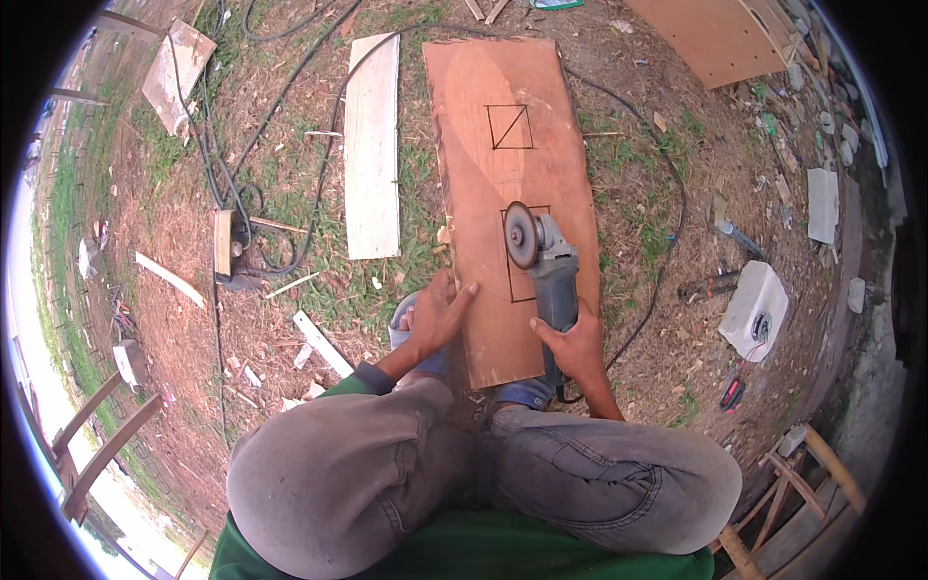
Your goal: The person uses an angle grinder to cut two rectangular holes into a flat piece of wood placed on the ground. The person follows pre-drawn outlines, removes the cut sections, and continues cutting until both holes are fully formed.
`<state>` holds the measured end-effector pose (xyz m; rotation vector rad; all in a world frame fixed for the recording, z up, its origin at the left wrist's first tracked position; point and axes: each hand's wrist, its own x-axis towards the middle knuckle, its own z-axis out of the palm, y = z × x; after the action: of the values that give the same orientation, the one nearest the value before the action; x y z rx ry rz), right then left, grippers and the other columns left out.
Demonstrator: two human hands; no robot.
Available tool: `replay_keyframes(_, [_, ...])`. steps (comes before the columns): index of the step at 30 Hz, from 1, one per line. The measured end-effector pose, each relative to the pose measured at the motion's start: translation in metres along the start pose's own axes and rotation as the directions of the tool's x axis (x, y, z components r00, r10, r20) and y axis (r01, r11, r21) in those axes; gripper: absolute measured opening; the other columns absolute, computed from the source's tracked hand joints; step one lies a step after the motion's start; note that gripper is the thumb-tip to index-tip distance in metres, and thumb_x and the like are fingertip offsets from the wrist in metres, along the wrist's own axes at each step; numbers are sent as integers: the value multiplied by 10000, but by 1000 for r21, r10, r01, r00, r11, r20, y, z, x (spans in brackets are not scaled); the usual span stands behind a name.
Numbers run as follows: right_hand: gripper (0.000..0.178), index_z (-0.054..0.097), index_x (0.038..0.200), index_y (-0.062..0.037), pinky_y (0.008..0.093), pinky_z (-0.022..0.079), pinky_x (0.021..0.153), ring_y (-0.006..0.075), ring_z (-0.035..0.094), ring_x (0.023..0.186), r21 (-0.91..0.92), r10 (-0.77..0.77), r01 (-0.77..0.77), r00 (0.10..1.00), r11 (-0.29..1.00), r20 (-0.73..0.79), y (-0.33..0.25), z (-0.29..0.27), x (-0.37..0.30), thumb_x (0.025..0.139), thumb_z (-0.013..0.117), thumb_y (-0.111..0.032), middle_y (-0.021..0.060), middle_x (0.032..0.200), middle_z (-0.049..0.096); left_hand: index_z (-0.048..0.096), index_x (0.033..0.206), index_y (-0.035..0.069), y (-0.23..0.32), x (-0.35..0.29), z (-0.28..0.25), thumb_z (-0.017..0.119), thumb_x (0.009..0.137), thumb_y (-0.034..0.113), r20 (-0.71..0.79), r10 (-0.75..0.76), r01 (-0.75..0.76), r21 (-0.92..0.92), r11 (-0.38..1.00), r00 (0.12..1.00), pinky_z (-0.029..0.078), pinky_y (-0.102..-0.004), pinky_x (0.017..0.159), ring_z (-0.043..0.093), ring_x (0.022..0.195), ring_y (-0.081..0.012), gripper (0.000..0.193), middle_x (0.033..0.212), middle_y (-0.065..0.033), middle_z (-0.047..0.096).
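A reddish-brown wooden board (466,106) lies lengthwise on the ground in front of my knees. Two black-line shapes are drawn on it: a small square with a diagonal (509,128) farther away, and a larger rectangle nearer to me. My right hand (578,343) is wrapped round the body of a grey angle grinder (556,295). Its round disc (520,235) is over the larger rectangle; whether it touches the wood I cannot tell. My left hand (443,309) grips the board's left edge, thumb on top and fingers partly hidden at the side.
A pale plank (372,155) lies left of the board. Black cables (329,145) loop across the grass around both. At right sit a white block with a round metal piece (759,314) and a hammer (739,237). A large wooden panel (710,39) stands far right.
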<state>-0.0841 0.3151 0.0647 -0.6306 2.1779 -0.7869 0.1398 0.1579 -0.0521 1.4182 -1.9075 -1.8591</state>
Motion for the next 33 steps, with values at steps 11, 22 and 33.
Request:
replay_keyframes(11, [534,720,1159,51,465,624,791,346,813,843,-117,18,-20,1000,993,-15,1,7,2,825,951,-295,221,925,802,583,1344,-25,13,-7,-2,677,1155,257,24,34,-31,-107,994,999,588,-294,896,727,1000,-105,352,1110,-102,810])
replay_keyframes(22, [592,685,1155,114,512,620,786,448,813,874,-159,44,-43,999,986,5,-10,7,2,825,943,-304,301,926,787,614,1313,3,20,-11,-2,687,1155,283,18,17,-15,-105,994,1000,550,-251,814,684,907,-59,330,988,-50,799])
replay_keyframes(33, [658,658,1173,144,539,617,808,498,802,912,-230,77,-71,997,971,17,-14,7,3,818,939,-332,339,940,776,640,1348,-15,32,-13,-2,709,1138,348,-34,80,-85,-204,975,996,554,-287,845,662,904,-88,425,983,-30,772])
